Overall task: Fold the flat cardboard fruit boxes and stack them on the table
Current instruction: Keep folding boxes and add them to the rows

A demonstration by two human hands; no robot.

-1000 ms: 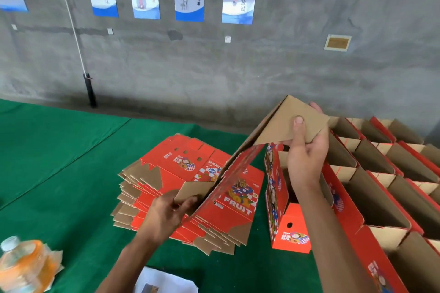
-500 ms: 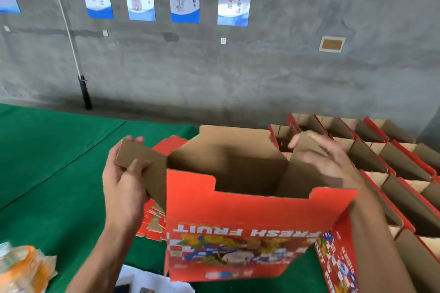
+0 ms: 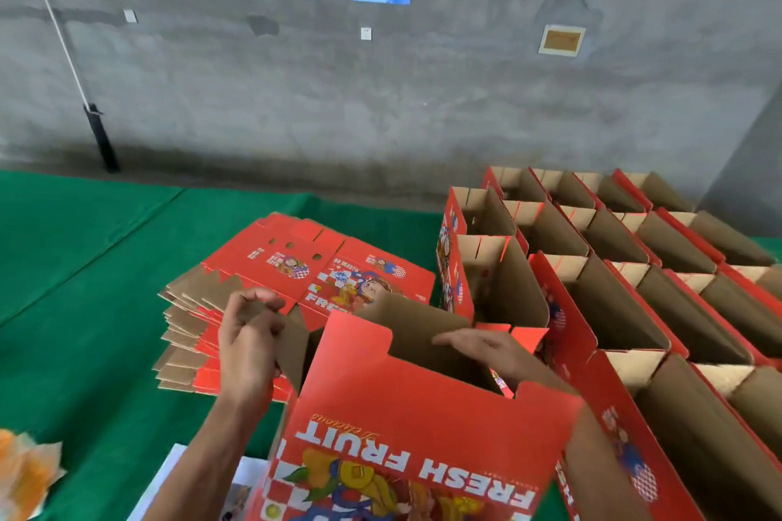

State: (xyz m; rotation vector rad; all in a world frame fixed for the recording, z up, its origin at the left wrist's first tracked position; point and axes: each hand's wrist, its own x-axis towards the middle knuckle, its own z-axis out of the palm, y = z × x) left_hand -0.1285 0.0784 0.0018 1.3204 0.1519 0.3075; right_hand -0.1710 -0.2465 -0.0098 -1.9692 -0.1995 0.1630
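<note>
A red cardboard box [image 3: 419, 427] printed FRESH FRUIT stands opened in front of me, its print upside down and its brown inside showing. My left hand [image 3: 249, 347] grips the brown flap at the box's left end, fingers curled over its edge. My right hand [image 3: 486, 351] reaches inside the box with fingers stretched out flat against the right inner wall. Behind the box lies a stack of flat red boxes [image 3: 296, 279] on the green table [image 3: 84, 266].
Several folded open boxes [image 3: 626, 279] stand in rows on the right, up to the grey wall. An orange bottle in wrap [image 3: 21, 474] lies at the lower left. White paper [image 3: 169, 486] lies under my left forearm.
The flat box came off the stack and opened into a tube, then sank lower towards the table. My right hand went from the top flap into the box's inside.
</note>
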